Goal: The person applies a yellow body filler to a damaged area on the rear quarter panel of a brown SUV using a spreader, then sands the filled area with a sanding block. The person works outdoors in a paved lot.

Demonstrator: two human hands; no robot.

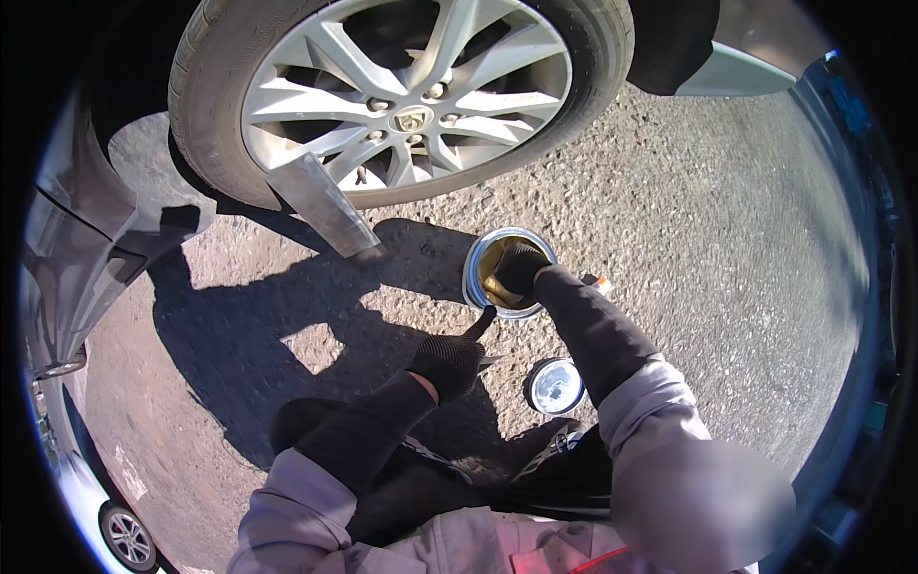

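Observation:
My right hand (518,268), in a black dotted glove, is bent down inside an open round can (471,275) of yellowish-brown paste; its fingertips and anything they hold are hidden. My left hand (445,365), gloved alike, is just below-left of the can, index finger extended toward its rim, the other fingers curled round a thin metal tool (491,360), mostly hidden. A round lid (556,387) lies below the can. A small orange-and-white object (601,285) shows beside my right forearm. A grey metal plate (325,206) leans on the wheel above-left of the can.
A car's alloy wheel with tire (610,57) stands at the top, beside dark bodywork (96,239) on the left. Another car (96,488) is at lower left. Rough sunlit pavement (727,239) stretches to the right. My legs and shoes are below my hands.

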